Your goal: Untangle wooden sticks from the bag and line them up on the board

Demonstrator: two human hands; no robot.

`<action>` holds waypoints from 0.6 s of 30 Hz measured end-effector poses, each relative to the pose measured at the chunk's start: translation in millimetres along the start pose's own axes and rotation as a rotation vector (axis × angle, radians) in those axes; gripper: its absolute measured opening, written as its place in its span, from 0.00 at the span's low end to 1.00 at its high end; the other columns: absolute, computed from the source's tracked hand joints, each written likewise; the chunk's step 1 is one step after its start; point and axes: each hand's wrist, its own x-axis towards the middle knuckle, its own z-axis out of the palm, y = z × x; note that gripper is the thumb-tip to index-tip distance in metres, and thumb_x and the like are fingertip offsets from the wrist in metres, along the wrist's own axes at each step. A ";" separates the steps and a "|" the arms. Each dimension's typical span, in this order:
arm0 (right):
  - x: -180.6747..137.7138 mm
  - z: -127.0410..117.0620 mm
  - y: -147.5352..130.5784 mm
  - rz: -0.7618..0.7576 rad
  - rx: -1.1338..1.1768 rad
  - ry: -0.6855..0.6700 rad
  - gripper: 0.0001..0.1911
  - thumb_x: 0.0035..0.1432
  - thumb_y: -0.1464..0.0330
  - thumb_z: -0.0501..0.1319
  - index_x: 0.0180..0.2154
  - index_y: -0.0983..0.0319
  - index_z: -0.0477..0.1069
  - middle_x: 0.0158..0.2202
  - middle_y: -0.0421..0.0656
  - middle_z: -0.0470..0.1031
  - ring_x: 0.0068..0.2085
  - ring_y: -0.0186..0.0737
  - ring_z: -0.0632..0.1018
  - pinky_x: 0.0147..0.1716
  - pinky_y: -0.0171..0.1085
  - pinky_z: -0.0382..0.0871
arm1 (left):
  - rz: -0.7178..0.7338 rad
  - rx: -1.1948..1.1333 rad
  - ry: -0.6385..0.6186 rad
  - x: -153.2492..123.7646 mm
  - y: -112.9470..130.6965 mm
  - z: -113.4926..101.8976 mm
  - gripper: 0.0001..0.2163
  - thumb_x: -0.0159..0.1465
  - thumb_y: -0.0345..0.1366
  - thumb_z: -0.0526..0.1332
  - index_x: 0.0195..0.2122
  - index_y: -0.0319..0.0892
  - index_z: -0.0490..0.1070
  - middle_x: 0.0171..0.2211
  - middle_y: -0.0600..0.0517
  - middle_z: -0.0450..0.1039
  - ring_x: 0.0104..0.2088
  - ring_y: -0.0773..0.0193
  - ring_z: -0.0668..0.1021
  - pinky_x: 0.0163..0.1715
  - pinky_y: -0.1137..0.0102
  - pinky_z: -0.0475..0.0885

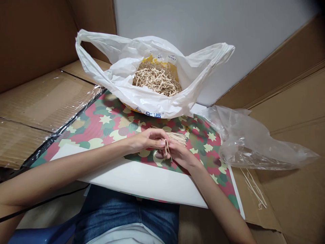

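Note:
My left hand (148, 140) and my right hand (179, 154) meet over a patterned mat (114, 123), holding a thin bundle of pale wooden sticks (177, 138). My left fingers curl around the bundle's near end. At the fingertips of my right hand, a tan loop (167, 148) passes around the sticks, possibly a rubber band, though its material is too small to tell. Beyond my hands, a white plastic carrier bag (122, 73) lies open around a heap of similar tan sticks (156, 79), with a yellow printed package under them.
A white board (132, 178) lies under my forearms, on the mat's near side. A crumpled clear plastic bag (254, 142) lies to the right, with several loose sticks (254, 188) on cardboard below it. Cardboard sheets line both sides; a grey wall stands behind.

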 end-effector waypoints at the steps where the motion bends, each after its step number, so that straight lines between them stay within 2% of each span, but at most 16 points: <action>1: -0.2 1.3 -0.5 -0.010 -0.023 0.008 0.07 0.56 0.65 0.55 0.35 0.62 0.66 0.26 0.39 0.64 0.27 0.31 0.66 0.32 0.34 0.62 | 0.009 -0.008 -0.003 0.0 0.1 0.0 0.08 0.57 0.35 0.61 0.36 0.37 0.65 0.31 0.45 0.74 0.33 0.58 0.78 0.33 0.66 0.69; 6: -0.8 6.6 -1.4 -0.076 -0.144 -0.001 0.10 0.57 0.62 0.54 0.36 0.62 0.66 0.24 0.38 0.65 0.28 0.32 0.67 0.34 0.35 0.63 | 0.034 -0.018 -0.008 -0.5 1.8 -0.9 0.08 0.58 0.34 0.60 0.36 0.38 0.64 0.31 0.45 0.74 0.32 0.57 0.78 0.34 0.63 0.70; 10: -1.3 4.9 -0.8 -0.094 -0.200 0.011 0.11 0.56 0.61 0.55 0.33 0.62 0.65 0.24 0.38 0.67 0.26 0.31 0.67 0.32 0.34 0.63 | 0.045 0.005 -0.002 -0.9 1.8 -2.7 0.07 0.58 0.34 0.61 0.35 0.37 0.64 0.31 0.45 0.74 0.32 0.58 0.78 0.36 0.62 0.70; 14: -1.6 1.6 0.4 -0.098 -0.238 0.011 0.09 0.54 0.63 0.57 0.30 0.63 0.64 0.24 0.39 0.68 0.26 0.31 0.68 0.27 0.32 0.60 | 0.036 0.034 0.013 -0.7 1.5 -5.3 0.07 0.57 0.33 0.61 0.34 0.36 0.66 0.31 0.47 0.74 0.32 0.61 0.77 0.36 0.65 0.70; 18: -1.1 2.1 3.3 -0.101 -0.233 0.053 0.07 0.52 0.66 0.59 0.27 0.63 0.63 0.22 0.38 0.67 0.25 0.31 0.68 0.25 0.31 0.58 | 0.029 0.050 0.073 -0.3 1.7 -6.8 0.07 0.55 0.32 0.63 0.32 0.35 0.68 0.31 0.50 0.72 0.31 0.68 0.75 0.34 0.73 0.69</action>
